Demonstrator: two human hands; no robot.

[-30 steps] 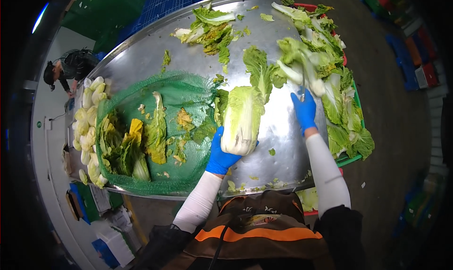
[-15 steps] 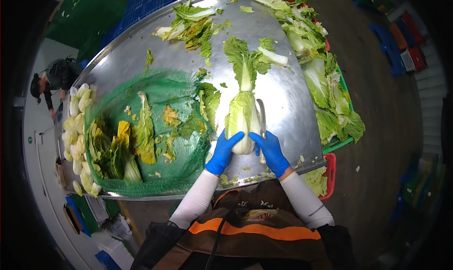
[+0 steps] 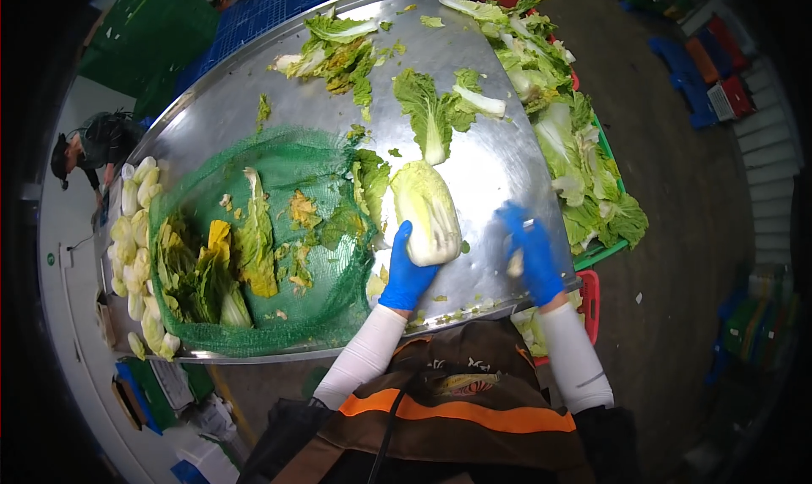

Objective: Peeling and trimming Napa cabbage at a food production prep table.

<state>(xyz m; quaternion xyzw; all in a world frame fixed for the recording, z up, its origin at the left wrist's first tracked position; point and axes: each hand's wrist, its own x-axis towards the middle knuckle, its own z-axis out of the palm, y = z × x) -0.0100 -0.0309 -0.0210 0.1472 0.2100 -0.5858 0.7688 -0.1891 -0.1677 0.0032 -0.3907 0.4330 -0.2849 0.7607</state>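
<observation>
A trimmed Chinese cabbage (image 3: 425, 213) lies on the steel table, its pale base toward me. My left hand (image 3: 408, 268), in a blue glove, grips the base from the left side. To the right of the cabbage and apart from it, my blue-gloved right hand (image 3: 531, 251) is smeared by motion. Its fingers are closed round a knife, of which the pale handle end (image 3: 514, 264) shows below them; the blade cannot be made out. A loose green leaf (image 3: 430, 116) lies just beyond the cabbage's top.
A green mesh sack (image 3: 271, 154) with discarded leaves spreads at left, beside a row of trimmed cabbages (image 3: 127, 230). Leaf scraps (image 3: 334, 53) lie at the far side. Leaf-filled crates, one with a green rim (image 3: 605, 254), stand along the right edge. A person (image 3: 97, 146) is at far left.
My right hand has left the cabbage and moved right with the knife. The cabbage, in my left hand, has tilted and turned slightly, its base now pointing toward the lower right.
</observation>
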